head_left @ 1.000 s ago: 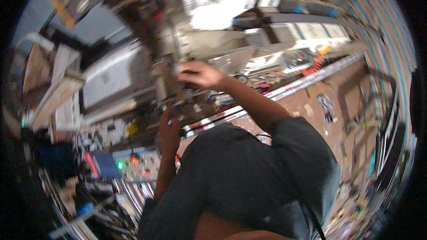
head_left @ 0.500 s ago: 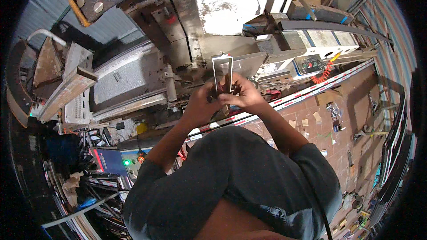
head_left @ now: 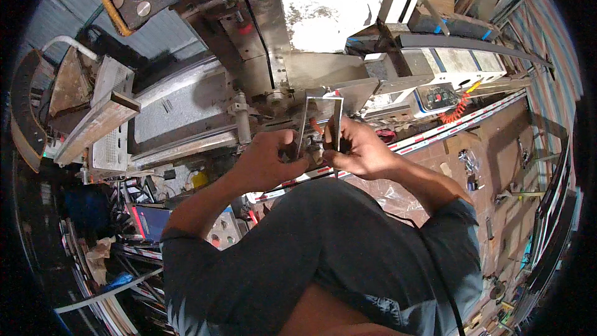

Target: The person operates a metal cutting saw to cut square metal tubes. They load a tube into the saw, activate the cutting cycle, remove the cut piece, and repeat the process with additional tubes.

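A slim rectangular metal frame piece [head_left: 341,126], bright along its edges, stands upright in front of my chest. My right hand [head_left: 365,152] grips its right side, thumb in front and fingers behind. My left hand [head_left: 268,158] is at the left side, its curved fingers apart from the thumb. The left thumb tip lies close to the lower end of that side; whether it touches cannot be made out. Through the gap in the piece, part of the machine and a small orange thing show.
A large machine with a flat metal bed [head_left: 180,109] stretches ahead. A control box [head_left: 437,97] with a coiled orange cable [head_left: 458,109] sits right. A red-and-white marked rail [head_left: 429,137] crosses in front of me. Long profiles [head_left: 134,317] are stacked lower left; scraps litter the tiled floor [head_left: 448,177].
My left hand has moved left and its fingers have spread from the piece. The piece has turned, moved slightly right and lower, and shows a wider gap. My right hand still holds it.
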Tool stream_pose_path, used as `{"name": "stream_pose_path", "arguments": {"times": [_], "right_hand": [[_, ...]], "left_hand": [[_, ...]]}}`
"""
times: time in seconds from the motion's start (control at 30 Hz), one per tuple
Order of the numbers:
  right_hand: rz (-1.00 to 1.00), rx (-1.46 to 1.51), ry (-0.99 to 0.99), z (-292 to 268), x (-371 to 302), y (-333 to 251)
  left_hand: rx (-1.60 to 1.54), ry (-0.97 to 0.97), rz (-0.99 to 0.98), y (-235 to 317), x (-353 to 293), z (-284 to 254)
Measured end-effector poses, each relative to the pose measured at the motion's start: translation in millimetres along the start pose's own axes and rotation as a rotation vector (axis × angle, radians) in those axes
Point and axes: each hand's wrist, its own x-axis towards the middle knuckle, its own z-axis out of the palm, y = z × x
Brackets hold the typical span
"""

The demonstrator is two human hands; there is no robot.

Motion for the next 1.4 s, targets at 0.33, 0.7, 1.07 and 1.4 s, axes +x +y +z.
{"name": "stream_pose_path", "arguments": {"times": [0.33,0.7,1.07,1.4], "right_hand": [[0.056,0.267,-0.078,15.3,8.6,43.5],[-0.057,-0.093,-0.166,8.0,63.7,68.9],[0.066,0.833,0.037,74.6,112.9,99.6],[0.182,0.637,-0.030,89.7,168.5,123.1]], "left_hand": [[0.103,0.044,0.003,-27.8,-7.1,0.1],[0.025,0.134,-0.088,-52.8,13.7,6.9],[-0.257,0.317,-0.127,-71.9,-5.0,-36.0],[0.255,0.356,-0.047,-105.9,69.1,-163.9]]}}
